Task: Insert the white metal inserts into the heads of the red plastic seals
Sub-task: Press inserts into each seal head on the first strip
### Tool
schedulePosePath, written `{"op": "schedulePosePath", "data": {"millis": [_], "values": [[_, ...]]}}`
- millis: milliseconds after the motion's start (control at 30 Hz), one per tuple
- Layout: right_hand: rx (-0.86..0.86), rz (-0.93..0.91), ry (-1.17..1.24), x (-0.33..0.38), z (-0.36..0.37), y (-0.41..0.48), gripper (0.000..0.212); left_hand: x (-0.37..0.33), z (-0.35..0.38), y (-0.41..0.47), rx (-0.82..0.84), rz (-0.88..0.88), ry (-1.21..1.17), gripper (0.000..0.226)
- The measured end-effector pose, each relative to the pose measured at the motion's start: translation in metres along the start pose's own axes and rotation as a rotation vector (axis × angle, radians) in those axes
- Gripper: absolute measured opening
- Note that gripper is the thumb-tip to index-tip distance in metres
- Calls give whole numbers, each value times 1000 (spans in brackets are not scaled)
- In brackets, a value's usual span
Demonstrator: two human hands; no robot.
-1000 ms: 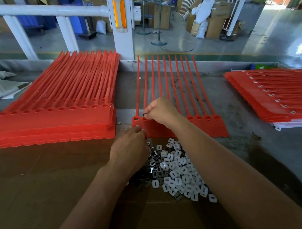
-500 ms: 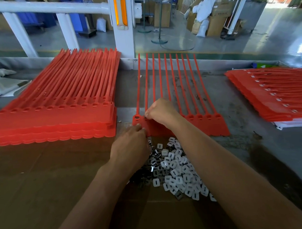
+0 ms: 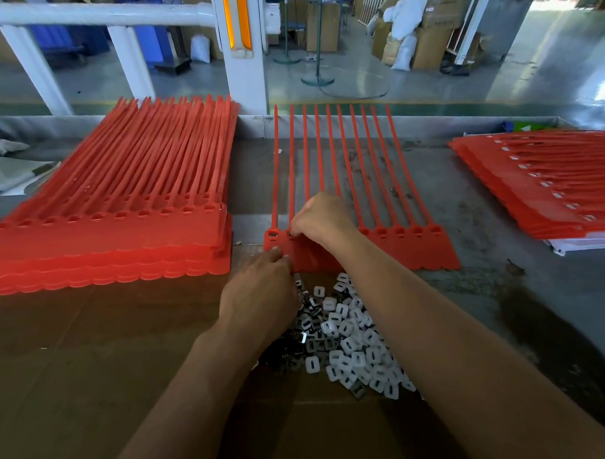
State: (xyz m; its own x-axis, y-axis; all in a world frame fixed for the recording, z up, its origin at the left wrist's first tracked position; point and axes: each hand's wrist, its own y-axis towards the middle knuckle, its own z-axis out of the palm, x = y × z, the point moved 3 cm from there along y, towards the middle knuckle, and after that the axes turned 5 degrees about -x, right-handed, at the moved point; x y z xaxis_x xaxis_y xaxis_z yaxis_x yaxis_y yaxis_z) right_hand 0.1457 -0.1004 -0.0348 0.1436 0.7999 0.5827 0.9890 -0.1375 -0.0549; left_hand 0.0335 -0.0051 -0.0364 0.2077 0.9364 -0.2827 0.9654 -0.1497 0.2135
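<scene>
Our right hand (image 3: 319, 222) is pinching an insert (image 3: 289, 233) into the second head (image 3: 288, 243); left hand (image 3: 260, 292), at 7 o'clock, grip unseen, is probably preparing the next.

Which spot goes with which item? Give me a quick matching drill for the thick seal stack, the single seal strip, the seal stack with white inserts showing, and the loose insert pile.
Items
1. thick seal stack
2. single seal strip
3. seal stack with white inserts showing
4. loose insert pile

Places
A. on the cardboard, nearest the camera
B. right edge of the table
C. left side of the table
D. middle, under the right hand

Pairs: 1-C, 2-D, 3-B, 4-A
</scene>
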Motion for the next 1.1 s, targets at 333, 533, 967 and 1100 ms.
{"op": "schedulePosePath", "data": {"millis": [333,533,967,1100], "values": [[94,1,263,-5,-18,-13,13,0,0,0,14,-10,14,30],[220,-304,131,-16,-47,-55,14,1,1,0,9,-2,37,30],[396,-430,-134,-22,-53,-96,18,0,1,1,2,14,68,29],[380,-484,-258,-15,-42,-104,20,0,1,2,18,31,79,27]]}}
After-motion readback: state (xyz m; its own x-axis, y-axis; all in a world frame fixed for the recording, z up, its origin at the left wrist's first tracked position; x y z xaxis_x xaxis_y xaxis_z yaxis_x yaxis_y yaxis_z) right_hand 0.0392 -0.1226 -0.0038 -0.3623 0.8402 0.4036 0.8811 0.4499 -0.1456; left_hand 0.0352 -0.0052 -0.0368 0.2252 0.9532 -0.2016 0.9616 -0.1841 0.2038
